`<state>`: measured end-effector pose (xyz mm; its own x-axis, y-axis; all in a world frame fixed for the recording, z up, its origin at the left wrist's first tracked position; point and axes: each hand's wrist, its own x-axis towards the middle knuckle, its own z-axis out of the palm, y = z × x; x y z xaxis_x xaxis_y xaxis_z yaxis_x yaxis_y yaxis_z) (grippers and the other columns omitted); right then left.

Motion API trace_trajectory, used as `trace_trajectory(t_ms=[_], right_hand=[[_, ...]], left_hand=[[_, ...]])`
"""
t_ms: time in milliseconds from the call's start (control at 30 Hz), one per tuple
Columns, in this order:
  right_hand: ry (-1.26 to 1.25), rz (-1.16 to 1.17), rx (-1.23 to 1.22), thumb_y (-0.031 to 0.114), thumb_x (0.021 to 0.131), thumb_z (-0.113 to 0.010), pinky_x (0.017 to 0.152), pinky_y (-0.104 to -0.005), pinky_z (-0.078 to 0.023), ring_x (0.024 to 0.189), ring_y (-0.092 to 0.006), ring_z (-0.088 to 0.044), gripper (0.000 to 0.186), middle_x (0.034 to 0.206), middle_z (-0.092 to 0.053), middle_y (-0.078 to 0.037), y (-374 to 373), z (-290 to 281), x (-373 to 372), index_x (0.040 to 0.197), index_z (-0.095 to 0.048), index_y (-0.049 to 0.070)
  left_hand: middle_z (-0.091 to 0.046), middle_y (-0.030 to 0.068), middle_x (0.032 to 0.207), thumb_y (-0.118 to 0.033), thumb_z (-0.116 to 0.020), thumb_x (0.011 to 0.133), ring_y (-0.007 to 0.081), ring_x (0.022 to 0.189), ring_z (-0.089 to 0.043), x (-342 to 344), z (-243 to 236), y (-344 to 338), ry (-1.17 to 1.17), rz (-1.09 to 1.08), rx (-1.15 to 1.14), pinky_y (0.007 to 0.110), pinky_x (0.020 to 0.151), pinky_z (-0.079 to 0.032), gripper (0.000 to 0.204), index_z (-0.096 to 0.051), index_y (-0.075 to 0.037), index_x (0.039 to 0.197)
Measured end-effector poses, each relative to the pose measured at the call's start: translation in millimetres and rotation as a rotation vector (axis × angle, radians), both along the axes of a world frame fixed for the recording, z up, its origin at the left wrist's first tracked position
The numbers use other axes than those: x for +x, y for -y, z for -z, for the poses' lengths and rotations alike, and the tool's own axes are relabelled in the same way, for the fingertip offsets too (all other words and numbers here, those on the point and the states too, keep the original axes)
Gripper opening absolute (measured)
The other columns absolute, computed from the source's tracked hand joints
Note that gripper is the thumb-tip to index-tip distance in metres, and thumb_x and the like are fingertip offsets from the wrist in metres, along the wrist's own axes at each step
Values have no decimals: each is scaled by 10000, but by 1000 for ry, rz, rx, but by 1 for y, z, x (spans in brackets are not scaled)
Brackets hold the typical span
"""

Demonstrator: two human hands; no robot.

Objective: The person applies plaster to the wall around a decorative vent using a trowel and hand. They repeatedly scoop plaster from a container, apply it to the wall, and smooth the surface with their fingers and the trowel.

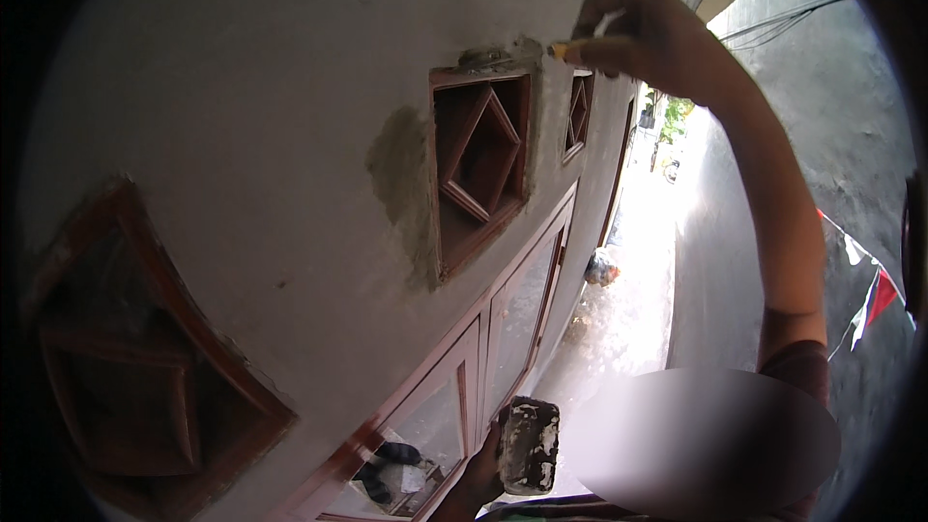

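My right hand [638,39] is raised high and gripping a small tool with a yellowish handle [565,51], its end close to the rough wet cement patch [522,46] above a square wooden vent [517,140] with a diamond-shaped inner frame. A darker damp patch [396,164] marks the plaster left of that vent. Low at the bottom middle, my left hand [488,464] holds a dark rectangular block-like object [529,445] spattered with pale plaster; I cannot tell whether it is a container or a board.
More wooden vents [164,367] [578,116] and pink-framed glazed openings [527,300] line the wall. A narrow bright alley [638,300] runs alongside, with a bundled object [599,266], cables [793,14], bunting [880,295] and an opposite grey wall [860,135]. A blurred oval covers the lower right.
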<state>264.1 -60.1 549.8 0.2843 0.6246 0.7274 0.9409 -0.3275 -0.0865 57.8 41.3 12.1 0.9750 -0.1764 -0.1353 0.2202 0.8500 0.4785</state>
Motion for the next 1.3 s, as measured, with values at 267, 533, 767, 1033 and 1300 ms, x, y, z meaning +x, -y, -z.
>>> trace_trajectory(t_ms=[267,533,767,1033,1300], right_hand=[[-113,130,-348,335,833,-917,474,-277,-331,545,-85,-511,239,739,-735,-21,-15,-110,-21,809,-810,122],[-143,20,-426,273,833,-899,452,-262,-275,524,-70,-463,227,716,-707,-26,-34,-157,0,806,-796,73],[-12,140,-57,353,929,-814,453,-267,-367,531,-77,-501,291,756,-715,-38,47,-96,3,943,-831,63],[-240,-157,238,290,934,-830,689,-303,-559,757,-136,-713,341,842,-762,-89,50,49,16,1185,-770,66],[64,-180,158,224,937,-821,731,-325,-573,810,-176,-735,296,885,-759,-113,29,49,34,1122,-790,-4]], left_hand=[[-621,164,1446,-636,-194,1129,302,1264,-672,10,11,3,3,108,-19,487,1073,-575,758,-414,-94,1612],[-624,156,1446,-679,-192,1106,301,1253,-678,10,11,1,42,40,-45,504,1060,-583,794,-420,-110,1612],[-613,160,1472,-664,-187,1116,307,1271,-672,12,6,12,17,83,-27,488,1071,-578,778,-422,-111,1611],[-636,144,1445,-640,-129,1130,287,1255,-682,0,-17,14,-18,-8,40,471,1071,-575,769,-433,-119,1607],[-632,166,1433,-664,-120,1113,298,1246,-688,-1,-34,20,-75,-76,135,466,1053,-594,805,-416,-105,1611]])
